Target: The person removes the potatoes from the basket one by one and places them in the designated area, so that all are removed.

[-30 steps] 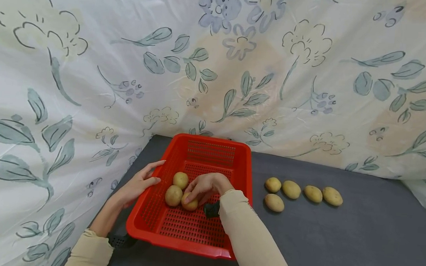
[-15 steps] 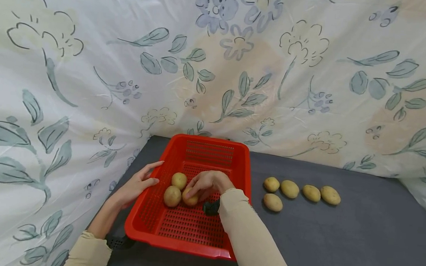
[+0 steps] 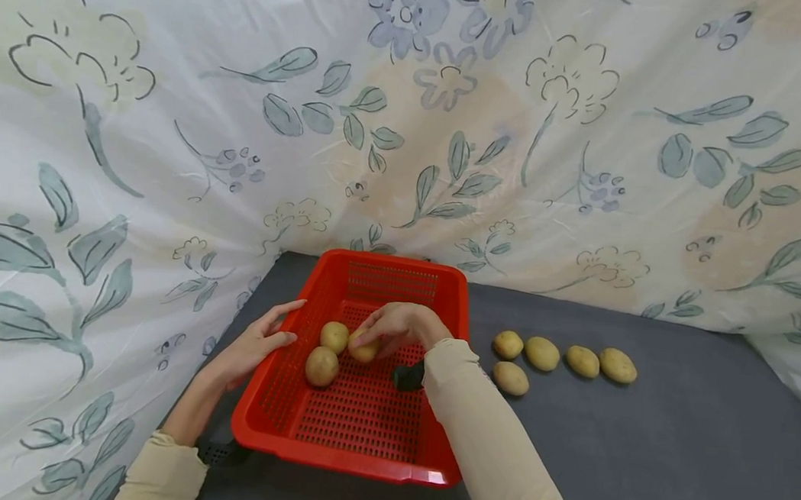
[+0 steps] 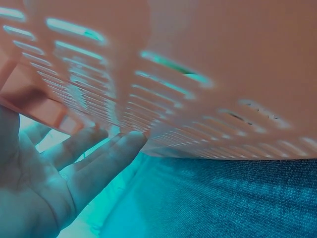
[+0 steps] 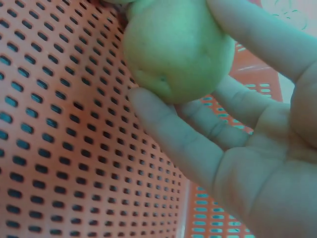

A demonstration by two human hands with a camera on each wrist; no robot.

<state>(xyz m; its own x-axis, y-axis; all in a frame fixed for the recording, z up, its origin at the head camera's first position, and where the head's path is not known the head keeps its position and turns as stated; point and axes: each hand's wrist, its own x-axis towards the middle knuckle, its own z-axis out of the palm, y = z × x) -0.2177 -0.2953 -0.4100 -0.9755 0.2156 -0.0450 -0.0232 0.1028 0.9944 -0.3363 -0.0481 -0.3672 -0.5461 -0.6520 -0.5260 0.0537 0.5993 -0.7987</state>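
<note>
The held potato [image 3: 364, 349] is in the red basket [image 3: 332, 461], a little below the middle of the head view. It is pinched by the right hand [image 3: 401, 328], the thumb on one side and the bent fingers on the other. Whether its weight is borne by the basket floor cannot be told.

The step in hand is judged to be the placing or arranging of this potato among the others in the basket. For the next move, a steady lowering and a loosening of the pinch seem to be called for, with the neighbours not knocked.

Two more potatoes are seen just to its left in the frame: an upper potato [image 3: 333, 337] and a lower potato [image 3: 322, 367]. Three are thus counted in the basket.

At the basket's left side, the left hand [image 3: 250, 352] is laid against the rim and outer wall, its fingers spread and nearly straight; nothing is grasped by it.

On the dark table [image 3: 677, 450], right of centre in the frame, five potatoes are counted: four in an upper row [image 3: 542, 353] and one below [image 3: 510, 378]. Eight are seen in all. The background is filled by one floral cloth [image 3: 585, 154].
</note>
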